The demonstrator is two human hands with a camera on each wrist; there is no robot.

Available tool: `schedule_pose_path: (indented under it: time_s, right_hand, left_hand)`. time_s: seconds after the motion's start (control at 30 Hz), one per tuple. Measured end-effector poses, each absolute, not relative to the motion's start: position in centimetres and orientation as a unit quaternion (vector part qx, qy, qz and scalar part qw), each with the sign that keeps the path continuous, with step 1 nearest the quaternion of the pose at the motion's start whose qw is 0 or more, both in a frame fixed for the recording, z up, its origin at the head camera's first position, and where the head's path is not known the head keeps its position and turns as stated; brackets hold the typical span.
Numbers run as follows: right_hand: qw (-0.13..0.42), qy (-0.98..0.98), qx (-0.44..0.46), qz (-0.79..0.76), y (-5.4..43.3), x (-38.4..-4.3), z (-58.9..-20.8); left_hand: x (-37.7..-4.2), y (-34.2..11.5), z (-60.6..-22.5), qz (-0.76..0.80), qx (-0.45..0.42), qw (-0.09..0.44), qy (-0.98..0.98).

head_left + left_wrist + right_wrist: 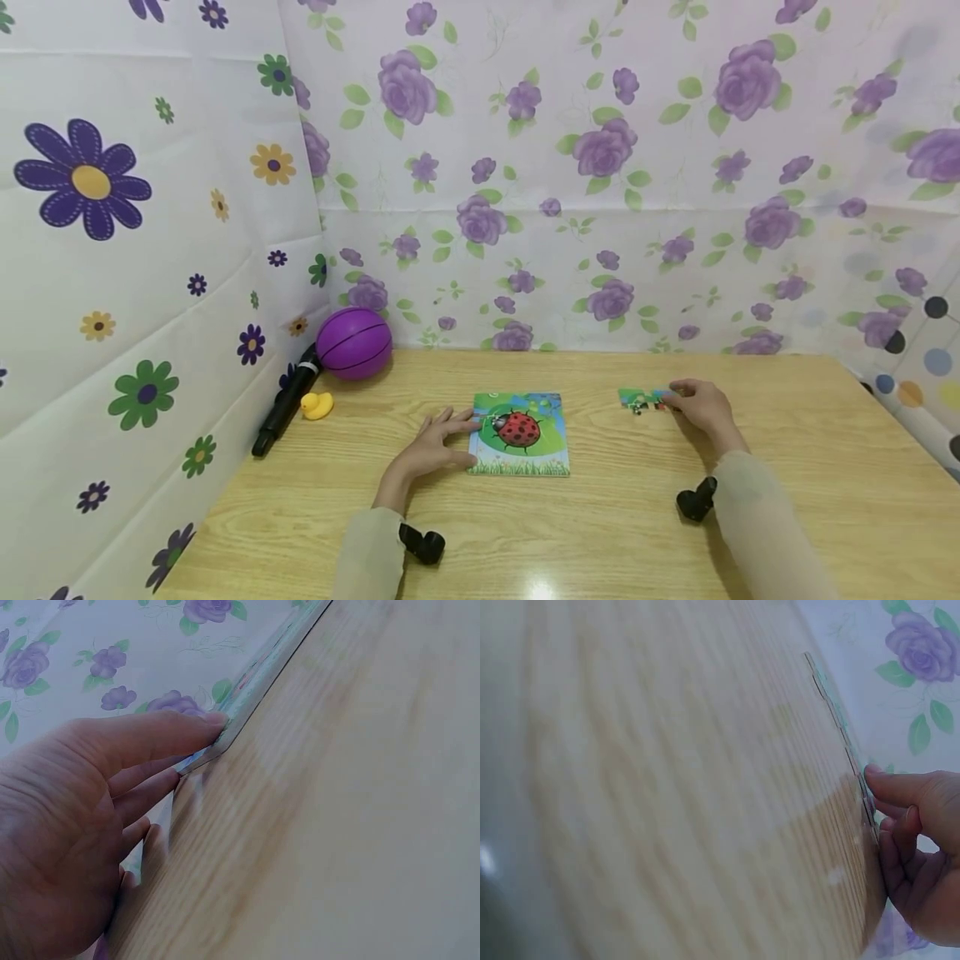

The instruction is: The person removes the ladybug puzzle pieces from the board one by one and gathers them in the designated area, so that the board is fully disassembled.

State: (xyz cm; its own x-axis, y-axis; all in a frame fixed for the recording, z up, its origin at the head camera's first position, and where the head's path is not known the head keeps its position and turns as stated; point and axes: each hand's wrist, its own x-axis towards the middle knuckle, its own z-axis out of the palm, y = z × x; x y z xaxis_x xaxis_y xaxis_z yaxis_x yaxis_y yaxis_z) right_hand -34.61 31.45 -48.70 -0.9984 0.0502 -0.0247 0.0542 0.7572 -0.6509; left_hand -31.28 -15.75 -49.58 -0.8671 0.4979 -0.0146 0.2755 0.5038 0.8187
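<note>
A square ladybug picture puzzle [519, 434] lies on the table in the head view. My left hand [437, 448] is at its left side, thumb and fingers spread and fairly straight, the fingertips right at the edge. The left wrist view shows the thumb of the left hand [90, 817] on the puzzle board's corner [262, 682]. To the right lies a small group of joined puzzle pieces [639, 400]. My right hand [703, 410] pinches the pieces' right end with thumb and forefinger. Other fingers of the right hand [922, 847] are curled beneath, partly hidden in the right wrist view.
At the back left sit a purple ball [355, 344], a yellow rubber duck [317, 406] and a black stick-like object [288, 402] along the wall. Flowered cloth [525, 167] rises behind the wooden table [570, 533]. Each wrist wears a small black camera [697, 500].
</note>
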Motion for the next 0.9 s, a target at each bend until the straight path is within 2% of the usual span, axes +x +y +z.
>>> schedule_pose_path:
  time_s: [0.5,0.73,0.9]
  right_hand:
    - [-0.040,0.899,0.053,-0.433,29.9,-34.5,-48.5]
    - [-0.055,0.890,-0.017,-0.452,25.9,-34.6,-47.5]
    - [-0.027,0.877,-0.071,-0.474,22.5,-34.8,-47.5]
  left_hand:
    - [-31.1,-15.8,-49.6,0.449,0.227,0.124,0.855]
    - [-31.1,-15.9,-49.6,0.447,0.225,0.124,0.857]
    - [-31.1,-15.9,-49.5,0.448,0.226,0.125,0.856]
